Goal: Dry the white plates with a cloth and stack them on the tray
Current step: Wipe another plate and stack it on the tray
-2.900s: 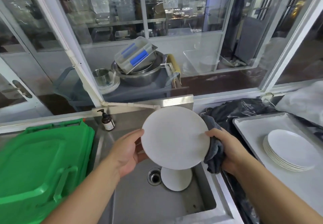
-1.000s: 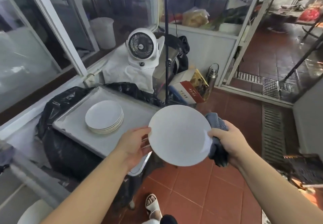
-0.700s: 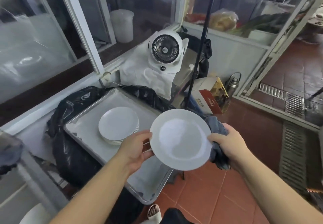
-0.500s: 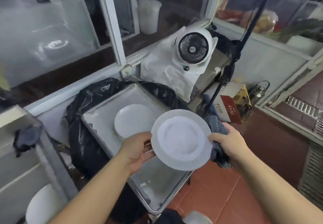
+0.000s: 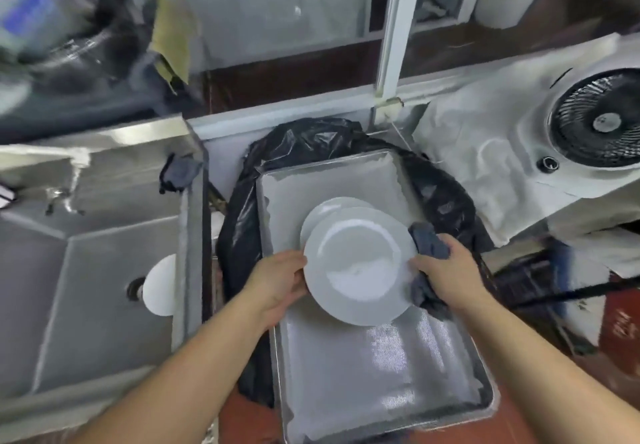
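Right now my view looks down on the steel sink (image 5: 104,270) filling the 9 o'clock side, with one white plate in the sink (image 5: 161,284) lying by its drain. Next in size, the metal tray (image 5: 346,374) runs from centre toward 6 o'clock, resting on a black plastic bag (image 5: 242,222) that shows around its far and left edges. At 2 o'clock sits a white fan (image 5: 595,121) on a white cover.

On the tray's far half lies the stack of white plates (image 5: 320,213), mostly covered from my angle by the held plate (image 5: 360,263), which is face up over the stack and overlaps its near side; whether the two touch I cannot tell.

My left hand (image 5: 277,282) has its grip on the held plate's 9 o'clock rim, thumb over the edge. My right hand (image 5: 450,270) grips the 3 o'clock rim together with the grey-blue cloth (image 5: 427,239), which is bunched between palm and plate and pokes out above and below the fingers.
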{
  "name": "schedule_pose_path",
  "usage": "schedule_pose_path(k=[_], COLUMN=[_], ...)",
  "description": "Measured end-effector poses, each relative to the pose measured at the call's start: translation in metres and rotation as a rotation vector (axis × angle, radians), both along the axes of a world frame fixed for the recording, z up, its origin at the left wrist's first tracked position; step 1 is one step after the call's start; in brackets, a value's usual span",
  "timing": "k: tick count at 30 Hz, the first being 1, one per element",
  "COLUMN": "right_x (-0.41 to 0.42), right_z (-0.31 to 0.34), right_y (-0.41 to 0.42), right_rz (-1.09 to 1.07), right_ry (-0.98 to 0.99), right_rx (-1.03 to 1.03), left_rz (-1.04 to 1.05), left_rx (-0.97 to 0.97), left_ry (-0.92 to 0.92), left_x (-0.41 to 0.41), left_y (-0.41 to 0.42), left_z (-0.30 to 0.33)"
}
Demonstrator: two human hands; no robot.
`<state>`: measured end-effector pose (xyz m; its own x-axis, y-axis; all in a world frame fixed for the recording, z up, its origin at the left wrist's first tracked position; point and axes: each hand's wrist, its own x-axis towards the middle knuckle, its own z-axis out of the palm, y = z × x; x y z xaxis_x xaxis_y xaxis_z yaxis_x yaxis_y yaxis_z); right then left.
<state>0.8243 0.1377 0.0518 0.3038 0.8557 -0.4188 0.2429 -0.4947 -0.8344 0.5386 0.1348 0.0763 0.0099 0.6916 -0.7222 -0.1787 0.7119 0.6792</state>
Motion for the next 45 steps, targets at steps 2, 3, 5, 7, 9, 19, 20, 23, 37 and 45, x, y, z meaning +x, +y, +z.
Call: schedule_pose_path(k=[2, 3, 5, 7, 9, 19, 20, 23, 37, 45], right_x=[0.001, 0.002, 0.001, -0.002, -0.006, -0.020, -0.021, -0.025, -0.037, -0.033], right_z=[-0.011, -0.016, -0.025, -0.032, -0.037, -0.062, -0.063, -0.066, -0.072, -0.079], right_y=[0.019, 0.028, 0.045, 0.059, 0.070, 0.102, 0.104, 0.109, 0.102, 0.099], right_rz=[0.072, 0.101, 0.151, 0.198, 0.233, 0.259, 0.258, 0.275, 0.330, 0.409], right_ry=[-0.044, -0.060, -0.067, -0.099, -0.140, -0.245, -0.255, -0.298, -0.468, -0.537], right_rx=[-0.007, -0.015, -0.032, -0.039, -0.035, -0.082, -0.082, -0.078, -0.055, -0.041], left_rz=[0.053, 0.091, 0.173, 0.211, 0.214, -0.007, -0.023, -0.029, -0.202, -0.256], left_rx=[-0.005, -0.011, -0.025, -0.027, -0.020, 0.010, 0.023, 0.051, 0.093, 0.144], left_ry=[0.057, 0.084, 0.129, 0.185, 0.251, 0.604, 0.649, 0.732, 0.883, 0.939], left_x=[0.001, 0.001, 0.001, -0.001, -0.003, -0.007, -0.006, -0.005, 0.003, -0.001], left_y=[0.009, 0.013, 0.022, 0.032, 0.041, 0.076, 0.078, 0.083, 0.079, 0.078], left_z=[-0.009, -0.014, -0.023, -0.032, -0.042, -0.087, -0.088, -0.092, -0.098, -0.099])
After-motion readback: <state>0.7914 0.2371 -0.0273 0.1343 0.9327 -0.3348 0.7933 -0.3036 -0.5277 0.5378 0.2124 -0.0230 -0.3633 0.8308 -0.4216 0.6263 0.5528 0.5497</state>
